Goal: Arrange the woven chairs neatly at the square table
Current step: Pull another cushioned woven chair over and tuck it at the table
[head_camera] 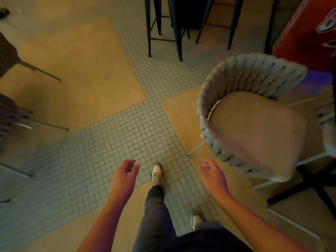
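A grey woven chair (254, 124) with a beige seat cushion stands at the right, its curved back toward the left and far side. My right hand (212, 175) hovers just left of its near edge, fingers loosely apart, holding nothing. My left hand (125, 175) hangs over the tiled floor, open and empty too. Parts of two darker woven chairs show at the left edge, one (9, 53) farther and one (9, 115) nearer. The square table's top is out of view; a black cross base (309, 182) stands under the grey chair's right side.
Black metal bar stools (163, 28) stand at the top centre. A red panel (309, 30) rises at the top right. My legs and light shoes (157, 173) are mid-step on the small-tile strip (127, 128) crossing the tan floor.
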`<state>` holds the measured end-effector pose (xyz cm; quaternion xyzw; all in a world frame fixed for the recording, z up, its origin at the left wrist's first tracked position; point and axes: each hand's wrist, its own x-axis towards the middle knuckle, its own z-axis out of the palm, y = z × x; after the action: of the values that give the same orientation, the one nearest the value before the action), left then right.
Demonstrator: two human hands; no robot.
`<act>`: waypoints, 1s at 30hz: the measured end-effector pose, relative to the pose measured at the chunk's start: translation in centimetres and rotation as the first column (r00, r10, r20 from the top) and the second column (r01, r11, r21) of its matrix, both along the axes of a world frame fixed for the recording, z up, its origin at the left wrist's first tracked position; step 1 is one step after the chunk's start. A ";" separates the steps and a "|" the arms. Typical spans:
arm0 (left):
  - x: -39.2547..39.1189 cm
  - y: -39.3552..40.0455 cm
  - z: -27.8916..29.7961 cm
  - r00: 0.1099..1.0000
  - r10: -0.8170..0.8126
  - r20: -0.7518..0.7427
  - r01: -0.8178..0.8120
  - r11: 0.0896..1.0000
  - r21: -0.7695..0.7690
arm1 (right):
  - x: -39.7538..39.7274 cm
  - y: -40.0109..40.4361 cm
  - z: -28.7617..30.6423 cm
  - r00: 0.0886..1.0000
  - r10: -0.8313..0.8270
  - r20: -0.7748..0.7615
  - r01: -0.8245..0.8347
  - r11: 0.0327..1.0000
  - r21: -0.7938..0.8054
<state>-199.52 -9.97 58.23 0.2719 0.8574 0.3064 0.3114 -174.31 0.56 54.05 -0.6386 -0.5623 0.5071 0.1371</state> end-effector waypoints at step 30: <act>7.9 69.3 -1.5 -0.847 -0.500 -0.181 0.501 -0.637 -0.586 | -5.8 34.2 -2.4 0.831 -0.478 0.286 0.525 0.843 -0.119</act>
<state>-191.58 59.29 56.74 0.9505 0.0918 -0.2844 0.0850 -180.12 34.79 51.60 -0.8318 -0.3349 0.4223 0.1331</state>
